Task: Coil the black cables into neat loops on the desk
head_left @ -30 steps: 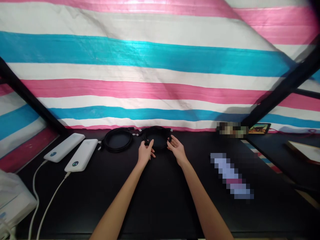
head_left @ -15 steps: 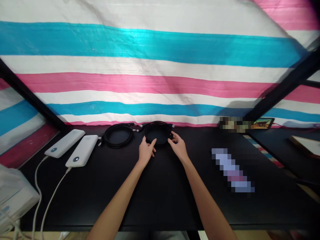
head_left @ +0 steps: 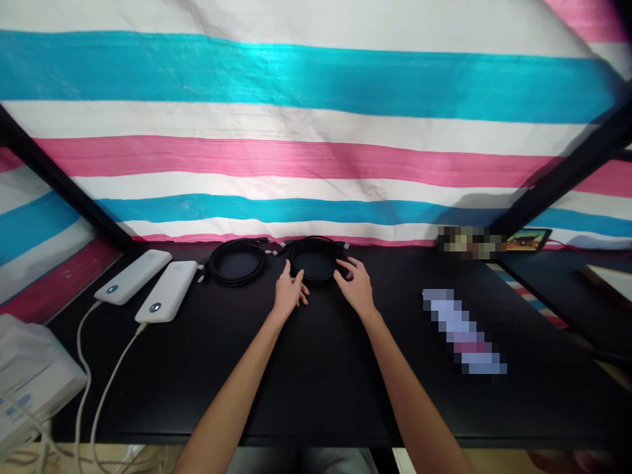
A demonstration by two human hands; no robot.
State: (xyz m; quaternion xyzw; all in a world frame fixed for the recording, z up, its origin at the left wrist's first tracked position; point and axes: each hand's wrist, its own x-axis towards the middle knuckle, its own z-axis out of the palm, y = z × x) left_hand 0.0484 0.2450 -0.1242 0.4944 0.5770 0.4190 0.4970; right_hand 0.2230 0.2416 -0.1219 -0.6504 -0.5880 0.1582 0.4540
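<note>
1. Coil (head_left: 316, 241) lies toward the back of the tabletop (head_left: 316, 375), beside a second coil (head_left: 237, 281).
2. Left hand (head_left: 290, 289) and right hand (head_left: 356, 283) are spread at its near sides; contact unclear.
3. Apparently being positioned; the next move calls for keeping its plugs (head_left: 345, 246) untangled.

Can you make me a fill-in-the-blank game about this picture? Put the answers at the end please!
1. The striped sheet behind the table is white, blue and ____.
2. The number of white power banks on the table is ____.
3. The power banks lie on the person's ____ side.
4. The left hand and right hand are near a cable coil coloured ____.

Missing words: pink; two; left; black.
</note>
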